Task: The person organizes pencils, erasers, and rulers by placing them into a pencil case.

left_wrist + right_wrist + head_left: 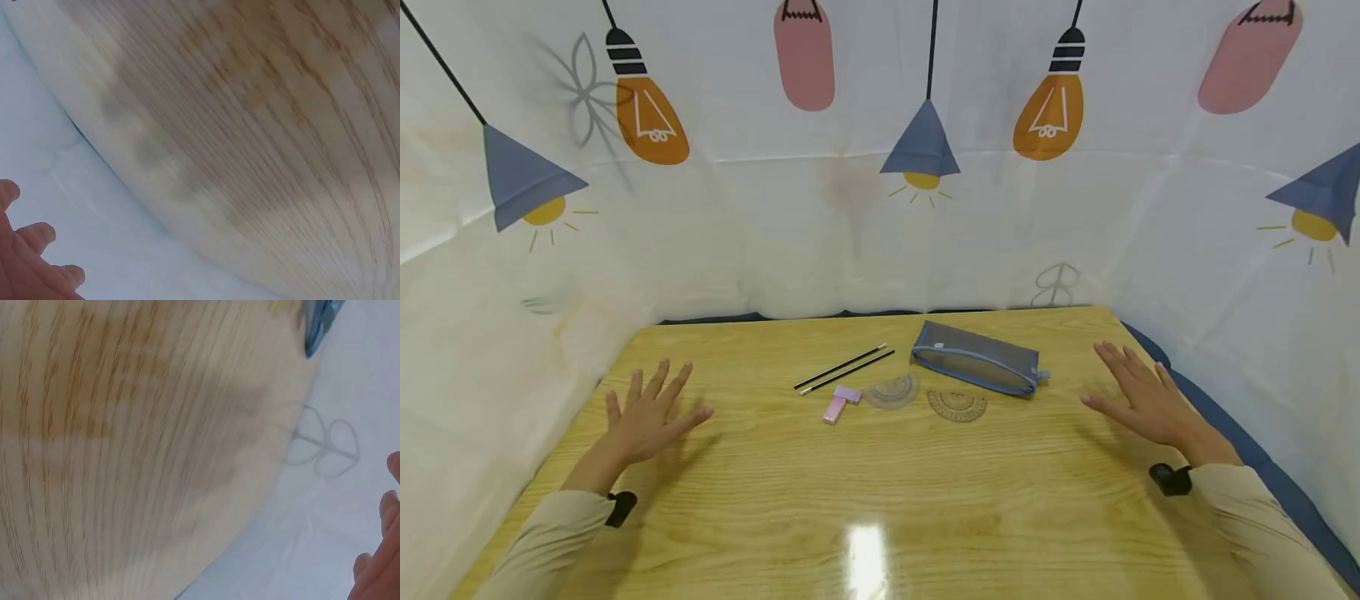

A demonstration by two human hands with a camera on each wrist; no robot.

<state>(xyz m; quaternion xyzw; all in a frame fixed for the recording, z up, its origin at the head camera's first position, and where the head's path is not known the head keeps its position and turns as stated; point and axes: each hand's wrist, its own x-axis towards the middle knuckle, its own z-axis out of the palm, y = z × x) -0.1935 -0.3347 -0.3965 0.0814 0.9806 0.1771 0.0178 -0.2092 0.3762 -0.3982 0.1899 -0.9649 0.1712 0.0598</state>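
Note:
My left hand [646, 419] is held over the left side of the wooden table with fingers spread and nothing in it. On the other side my right hand [1150, 407] hovers likewise, fingers straight, to the right of a grey mesh pencil case [976, 358] with blue trim. Left of the case lie two black pencils [842, 368], side by side on a slant. In front of them a purple eraser [848, 394] touches a pink eraser [833, 410]. Two clear protractors, one greyish [895, 392] and one darker [957, 405], lie flat beside the erasers.
The wooden table [820, 500] has a rounded far edge and a bright light reflection near its front. A white curtain [760, 233] printed with lamps and bulbs surrounds the back and sides. Dark blue fabric [1232, 450] shows along the right edge.

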